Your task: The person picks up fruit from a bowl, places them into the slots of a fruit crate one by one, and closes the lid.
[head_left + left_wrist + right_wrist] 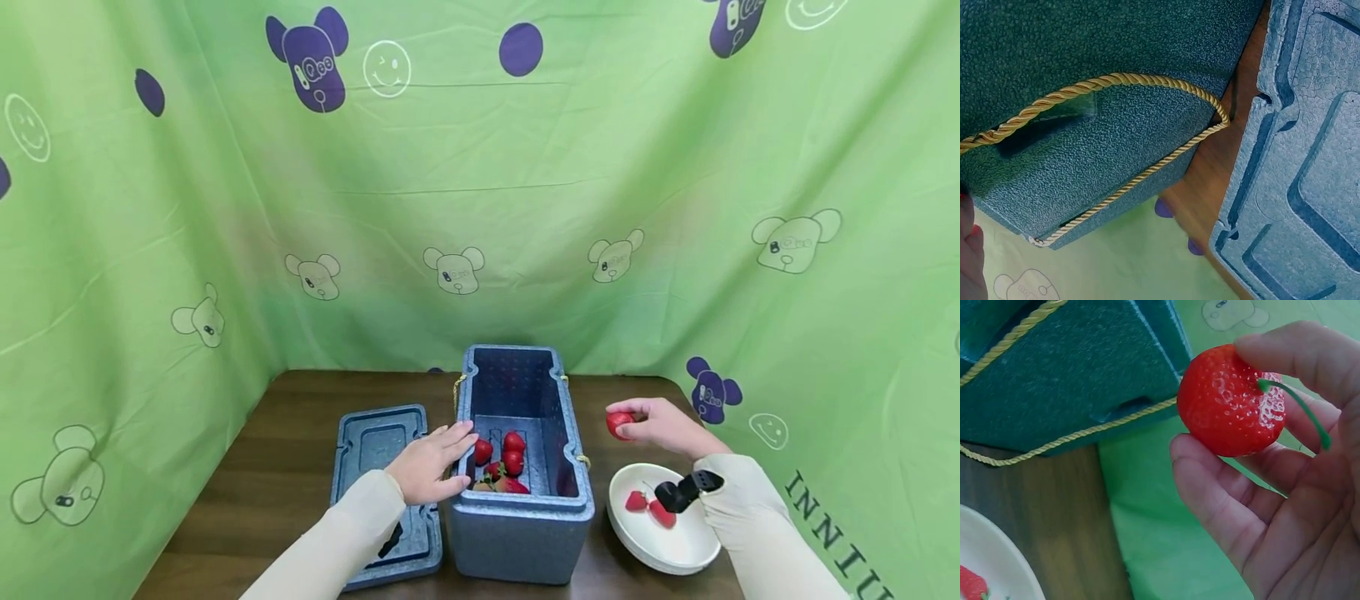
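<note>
A red strawberry (1225,403) with a green stem is pinched between the thumb and fingers of my right hand (660,423), above the table between box and bowl. My left hand (431,462) rests on the left rim of the blue foam box (521,533), its fingers extended. Inside the box several strawberries (513,462) lie toward the near end. The white bowl (693,542) stands below my right wrist with two strawberries (662,514) visible in it; my wrist camera covers part of the bowl.
The box's blue lid (375,433) lies flat on the wooden table (247,500), left of the box. Gold rope handles (1141,79) hang on the box's sides. A green printed curtain (450,167) stands behind the table and along its sides.
</note>
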The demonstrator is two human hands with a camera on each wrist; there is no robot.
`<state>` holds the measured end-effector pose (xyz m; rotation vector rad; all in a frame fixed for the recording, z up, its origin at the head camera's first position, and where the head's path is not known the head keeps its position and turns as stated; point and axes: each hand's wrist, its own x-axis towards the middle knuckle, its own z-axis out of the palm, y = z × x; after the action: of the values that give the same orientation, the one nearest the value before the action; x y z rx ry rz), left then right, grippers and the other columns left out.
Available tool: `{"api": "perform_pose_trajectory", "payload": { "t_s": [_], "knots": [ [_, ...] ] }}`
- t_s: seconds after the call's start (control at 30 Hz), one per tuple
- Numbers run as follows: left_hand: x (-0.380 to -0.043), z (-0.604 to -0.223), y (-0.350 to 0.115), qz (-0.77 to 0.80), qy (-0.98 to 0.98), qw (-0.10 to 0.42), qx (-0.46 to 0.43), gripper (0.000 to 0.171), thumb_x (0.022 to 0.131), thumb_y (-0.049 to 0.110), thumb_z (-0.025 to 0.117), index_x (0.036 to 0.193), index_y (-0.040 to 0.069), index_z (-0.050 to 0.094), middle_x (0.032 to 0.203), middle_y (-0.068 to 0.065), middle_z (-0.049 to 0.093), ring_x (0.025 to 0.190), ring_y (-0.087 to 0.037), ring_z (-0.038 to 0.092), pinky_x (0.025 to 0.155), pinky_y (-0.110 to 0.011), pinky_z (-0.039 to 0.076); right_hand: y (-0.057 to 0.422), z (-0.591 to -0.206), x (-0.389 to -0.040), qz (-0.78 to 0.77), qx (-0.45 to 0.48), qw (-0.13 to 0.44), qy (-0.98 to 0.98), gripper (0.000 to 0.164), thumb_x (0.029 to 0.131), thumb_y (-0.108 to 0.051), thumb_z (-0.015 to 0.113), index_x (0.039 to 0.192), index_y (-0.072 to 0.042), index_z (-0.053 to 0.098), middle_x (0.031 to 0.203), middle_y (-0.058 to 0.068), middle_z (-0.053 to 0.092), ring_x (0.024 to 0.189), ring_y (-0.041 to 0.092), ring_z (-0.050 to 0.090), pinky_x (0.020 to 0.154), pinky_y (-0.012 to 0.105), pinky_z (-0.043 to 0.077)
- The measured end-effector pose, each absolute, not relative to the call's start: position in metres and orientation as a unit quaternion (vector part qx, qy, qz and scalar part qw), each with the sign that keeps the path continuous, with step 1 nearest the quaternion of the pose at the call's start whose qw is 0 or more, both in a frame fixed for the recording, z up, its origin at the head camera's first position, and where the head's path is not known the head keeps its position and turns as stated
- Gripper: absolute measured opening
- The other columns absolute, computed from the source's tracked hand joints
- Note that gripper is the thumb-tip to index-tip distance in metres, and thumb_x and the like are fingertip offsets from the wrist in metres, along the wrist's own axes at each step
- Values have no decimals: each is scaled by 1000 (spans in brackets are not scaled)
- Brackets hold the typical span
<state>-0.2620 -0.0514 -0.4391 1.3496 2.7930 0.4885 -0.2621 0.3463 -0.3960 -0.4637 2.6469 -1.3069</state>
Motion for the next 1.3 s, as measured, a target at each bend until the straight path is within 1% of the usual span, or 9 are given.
{"api": "perform_pose_trajectory", "payload": {
  "t_s": [0.1,0.2,0.4,0.53,0.67,0.97,1.3],
  "knots": [
    [-264,-438,-52,139,888,-17,438,62,92,38,51,144,4,43,150,-11,37,139,-25,32,113,-43,23,341,-387,-272,-451,-154,83,875,45,86,-5,62,123,18,51,96,15,67,75,13,62,66,28,55],
    [-266,-436,-53,124,885,-31,447,61,92,38,51,142,4,45,149,-12,40,139,-26,34,113,-43,24,336,-378,-280,-486,-145,105,856,47,90,-5,58,128,20,45,98,15,67,73,14,65,68,30,56],
    [-266,-435,-52,117,883,-22,453,62,93,40,48,142,3,45,148,-13,41,138,-25,35,113,-41,24,325,-370,-290,-531,-140,142,824,52,93,-8,56,131,21,37,94,11,69,76,17,68,68,29,56],
    [-266,-435,-51,118,884,-21,452,61,92,38,50,142,3,46,147,-13,41,138,-25,35,113,-41,25,315,-371,-294,-532,-141,147,822,52,93,-9,56,131,21,38,94,10,69,75,17,68,67,27,56],
    [-265,-435,-50,117,884,-23,452,60,92,37,51,141,3,46,147,-14,42,137,-26,36,113,-41,25,306,-373,-298,-522,-145,150,827,49,93,-9,56,130,20,41,93,11,70,74,16,67,67,28,56],
    [-265,-434,-50,119,887,-15,445,62,92,39,49,142,4,45,148,-11,40,138,-25,34,113,-40,24,288,-376,-306,-507,-157,152,834,49,91,-7,56,129,20,42,97,21,68,73,18,68,65,29,57],
    [-265,-435,-50,126,886,-13,446,63,92,41,47,142,4,45,148,-13,40,138,-26,34,113,-41,25,269,-385,-318,-513,-140,154,833,44,93,-8,56,128,17,47,101,25,67,76,23,70,64,28,56]
  ]
}}
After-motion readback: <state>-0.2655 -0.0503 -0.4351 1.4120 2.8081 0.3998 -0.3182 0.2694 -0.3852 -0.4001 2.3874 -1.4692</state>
